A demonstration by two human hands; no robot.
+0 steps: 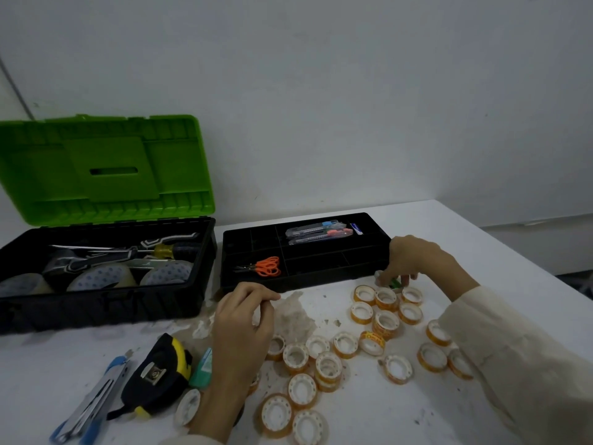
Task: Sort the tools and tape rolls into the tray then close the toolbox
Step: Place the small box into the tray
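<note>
Closest to the camera, the table (465, 239) is littered with small tape rolls (301, 388), mostly lying flat, with a couple stacked. To their left sit a black and yellow tape measure (157, 377), a blue utility knife (93, 403) and a little teal thing (202, 364) that's too hidden to name.

The left hand (244, 326) hovers above the rolls with its fingers curled in. Honestly can't tell if there's anything in it.

Further out, the right hand (414, 264) is down at the far edge of the roll pile, just in front of the tray's right corner. Its fingertips pinch a small green thing (396, 282), which is blurry.

Those rolls look light and stiff with slick sides, so they'd probably skate or roll if nudged. Best bet is pinching across the ring or hooking a finger through the core. The tape measure looks like the heavy one and wants a full grip round the body.

The black tray (321, 279) already holds orange scissors (268, 266) in a front compartment and a few more knives (317, 231) at the back, with plenty of compartments still bare.

Left of it, the toolbox (106, 303) stands open, green lid (106, 168) up, with a screwdriver (160, 250) and big tape rolls (102, 277) inside. Sorting looks barely started, and closing is a long way off.
</note>
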